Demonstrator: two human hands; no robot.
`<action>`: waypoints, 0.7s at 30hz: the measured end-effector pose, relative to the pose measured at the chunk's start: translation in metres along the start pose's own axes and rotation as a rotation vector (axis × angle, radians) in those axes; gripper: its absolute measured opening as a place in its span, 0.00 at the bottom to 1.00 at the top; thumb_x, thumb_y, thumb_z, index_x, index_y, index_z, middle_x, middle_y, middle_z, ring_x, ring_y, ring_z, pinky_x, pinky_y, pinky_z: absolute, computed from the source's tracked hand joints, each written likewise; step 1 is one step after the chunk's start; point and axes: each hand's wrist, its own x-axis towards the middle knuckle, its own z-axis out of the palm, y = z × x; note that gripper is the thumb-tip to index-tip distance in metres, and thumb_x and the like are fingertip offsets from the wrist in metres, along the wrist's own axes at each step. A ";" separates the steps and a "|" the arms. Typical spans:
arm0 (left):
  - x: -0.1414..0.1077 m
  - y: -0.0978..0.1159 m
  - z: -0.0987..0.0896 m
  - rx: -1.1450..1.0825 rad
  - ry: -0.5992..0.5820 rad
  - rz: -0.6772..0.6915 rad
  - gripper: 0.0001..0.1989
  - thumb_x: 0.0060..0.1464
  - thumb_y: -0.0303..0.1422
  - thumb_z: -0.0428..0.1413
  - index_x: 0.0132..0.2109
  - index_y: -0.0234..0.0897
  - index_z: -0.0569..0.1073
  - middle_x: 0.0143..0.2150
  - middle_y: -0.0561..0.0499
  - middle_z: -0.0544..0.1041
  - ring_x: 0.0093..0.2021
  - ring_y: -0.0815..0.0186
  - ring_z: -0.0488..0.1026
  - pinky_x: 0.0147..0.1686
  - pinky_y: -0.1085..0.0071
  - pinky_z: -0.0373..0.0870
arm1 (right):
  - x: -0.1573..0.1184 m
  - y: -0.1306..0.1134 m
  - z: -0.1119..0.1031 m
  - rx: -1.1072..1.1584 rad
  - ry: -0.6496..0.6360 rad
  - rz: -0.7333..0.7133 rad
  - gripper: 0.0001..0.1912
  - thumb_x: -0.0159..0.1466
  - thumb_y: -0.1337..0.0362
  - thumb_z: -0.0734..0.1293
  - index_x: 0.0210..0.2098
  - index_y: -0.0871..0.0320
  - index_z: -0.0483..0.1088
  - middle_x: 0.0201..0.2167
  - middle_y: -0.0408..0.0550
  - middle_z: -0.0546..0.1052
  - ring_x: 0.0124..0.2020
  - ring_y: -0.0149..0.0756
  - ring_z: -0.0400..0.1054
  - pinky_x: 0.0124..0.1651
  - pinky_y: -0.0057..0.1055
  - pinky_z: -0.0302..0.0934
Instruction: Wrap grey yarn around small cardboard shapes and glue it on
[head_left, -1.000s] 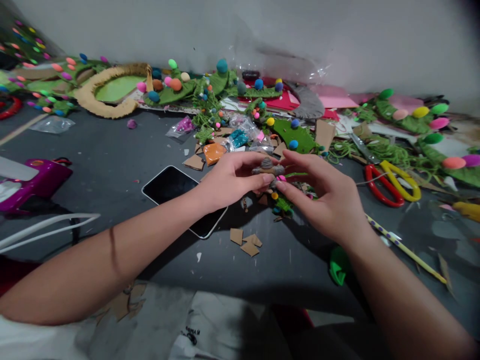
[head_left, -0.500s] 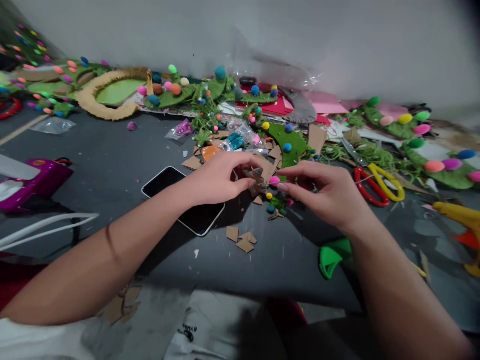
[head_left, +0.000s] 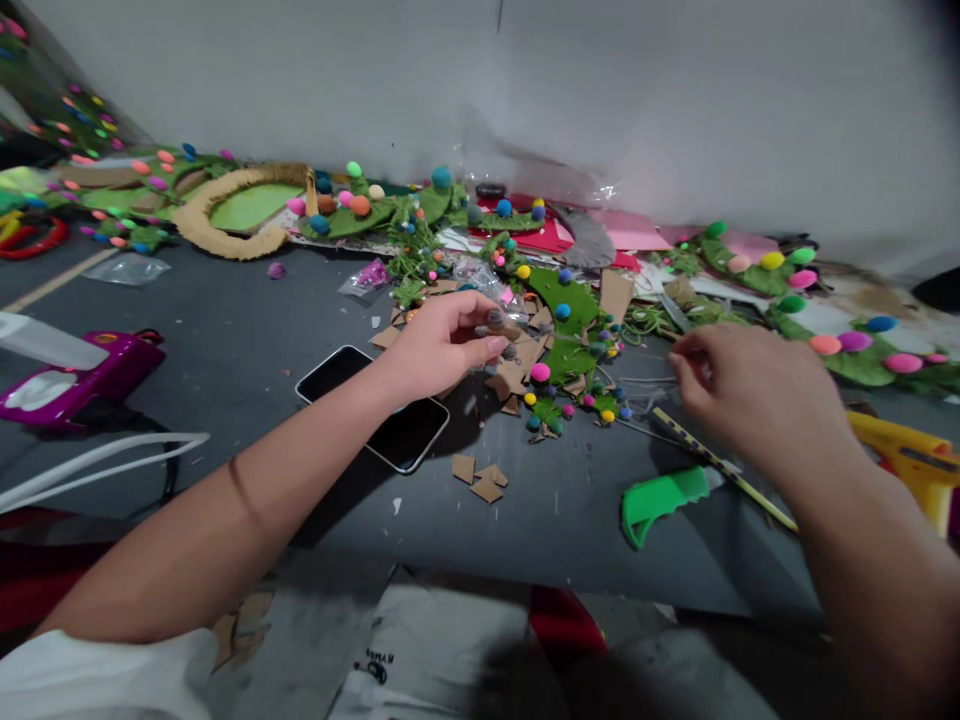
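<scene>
My left hand (head_left: 442, 345) pinches a small brown piece with grey pom-poms (head_left: 510, 330) between thumb and fingers, above scattered cardboard scraps (head_left: 517, 372). A pink pom-pom (head_left: 540, 372) sits below and to the right of it, by small green pieces dotted with coloured pom-poms (head_left: 547, 412). Off to the right, my right hand (head_left: 757, 395) is closed, thumb and fingertips together; what they hold, if anything, cannot be made out. Thin pale strands (head_left: 637, 380) run towards its fingertips. Behind it shows a scissor blade (head_left: 675, 312), its handles hidden by the hand.
A phone (head_left: 409, 435) lies under my left wrist. Near my right forearm are a green-handled cutter (head_left: 664, 500), a yellow patterned stick (head_left: 720, 465) and a yellow glue gun (head_left: 907, 450). A purple device (head_left: 90, 375) stands left. Pom-pom-covered green shapes (head_left: 360, 215) line the wall.
My right hand has moved away to the right from the pink pom-pom and now covers the scissor handles. My left hand stays nearly in place with the grey pom-pom piece. The view has shifted slightly.
</scene>
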 end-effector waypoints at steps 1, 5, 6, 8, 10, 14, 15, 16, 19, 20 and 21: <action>-0.001 0.002 0.001 -0.026 0.004 -0.009 0.10 0.53 0.25 0.63 0.41 0.32 0.72 0.36 0.49 0.77 0.34 0.70 0.76 0.36 0.71 0.74 | -0.005 0.003 -0.003 -0.091 0.003 0.043 0.07 0.63 0.65 0.64 0.33 0.57 0.74 0.32 0.58 0.78 0.37 0.56 0.74 0.35 0.46 0.62; -0.002 0.013 0.012 -0.082 -0.012 -0.050 0.10 0.54 0.26 0.64 0.42 0.31 0.72 0.36 0.50 0.76 0.33 0.70 0.75 0.34 0.72 0.74 | -0.022 -0.011 -0.012 0.107 0.162 0.058 0.20 0.65 0.65 0.62 0.54 0.60 0.74 0.59 0.65 0.72 0.62 0.71 0.64 0.57 0.70 0.60; -0.001 0.017 0.016 -0.090 -0.037 -0.051 0.10 0.54 0.25 0.63 0.42 0.31 0.72 0.35 0.51 0.76 0.32 0.70 0.76 0.34 0.72 0.74 | -0.024 -0.020 -0.012 0.292 0.196 0.002 0.22 0.66 0.65 0.63 0.58 0.58 0.72 0.63 0.62 0.71 0.64 0.64 0.64 0.63 0.65 0.59; 0.000 0.022 0.026 -0.110 -0.120 -0.033 0.08 0.55 0.24 0.62 0.41 0.31 0.72 0.34 0.51 0.76 0.32 0.71 0.76 0.33 0.73 0.73 | -0.026 -0.040 -0.011 0.714 0.129 -0.060 0.25 0.68 0.64 0.65 0.64 0.54 0.68 0.66 0.54 0.69 0.67 0.51 0.63 0.69 0.54 0.59; 0.001 0.024 0.034 -0.127 -0.196 -0.010 0.07 0.54 0.23 0.62 0.39 0.32 0.72 0.33 0.52 0.76 0.32 0.72 0.75 0.33 0.74 0.72 | -0.025 -0.058 -0.005 1.067 -0.033 -0.067 0.29 0.69 0.62 0.66 0.68 0.48 0.62 0.68 0.50 0.68 0.66 0.45 0.67 0.66 0.48 0.65; 0.003 0.015 0.036 -0.168 -0.189 -0.023 0.10 0.53 0.27 0.66 0.41 0.32 0.74 0.34 0.52 0.76 0.32 0.72 0.75 0.34 0.74 0.74 | -0.015 -0.073 0.010 1.312 -0.177 -0.051 0.28 0.66 0.59 0.71 0.65 0.51 0.67 0.56 0.51 0.79 0.50 0.41 0.77 0.51 0.38 0.74; 0.004 0.012 0.034 -0.193 -0.161 -0.039 0.10 0.53 0.28 0.66 0.41 0.32 0.74 0.34 0.52 0.77 0.32 0.71 0.75 0.34 0.74 0.74 | -0.010 -0.074 0.011 1.294 -0.194 -0.052 0.23 0.66 0.59 0.71 0.60 0.53 0.72 0.47 0.49 0.82 0.42 0.39 0.78 0.44 0.35 0.74; 0.004 0.009 0.030 -0.227 -0.129 -0.059 0.11 0.53 0.29 0.67 0.41 0.32 0.74 0.33 0.52 0.77 0.32 0.71 0.76 0.33 0.74 0.74 | -0.004 -0.073 0.012 1.253 -0.202 -0.060 0.17 0.67 0.58 0.70 0.54 0.54 0.76 0.39 0.47 0.83 0.36 0.36 0.77 0.38 0.32 0.71; 0.006 0.005 0.018 -0.359 -0.052 -0.115 0.13 0.51 0.25 0.66 0.44 0.33 0.75 0.30 0.55 0.75 0.30 0.68 0.80 0.31 0.75 0.75 | 0.015 -0.072 0.008 1.088 -0.188 -0.110 0.10 0.69 0.59 0.67 0.38 0.56 0.80 0.27 0.42 0.78 0.26 0.30 0.68 0.29 0.28 0.61; 0.006 0.005 0.015 -0.393 -0.037 -0.129 0.15 0.51 0.24 0.66 0.46 0.33 0.75 0.30 0.55 0.75 0.30 0.68 0.81 0.31 0.75 0.75 | 0.022 -0.072 0.007 1.047 -0.192 -0.122 0.11 0.69 0.59 0.67 0.36 0.57 0.79 0.25 0.42 0.76 0.24 0.29 0.65 0.28 0.28 0.59; 0.006 0.005 0.012 -0.417 -0.026 -0.141 0.17 0.51 0.23 0.66 0.48 0.32 0.75 0.30 0.55 0.75 0.30 0.67 0.81 0.32 0.75 0.76 | 0.028 -0.073 0.005 1.016 -0.212 -0.133 0.11 0.69 0.60 0.67 0.35 0.57 0.79 0.23 0.41 0.75 0.23 0.28 0.63 0.26 0.28 0.57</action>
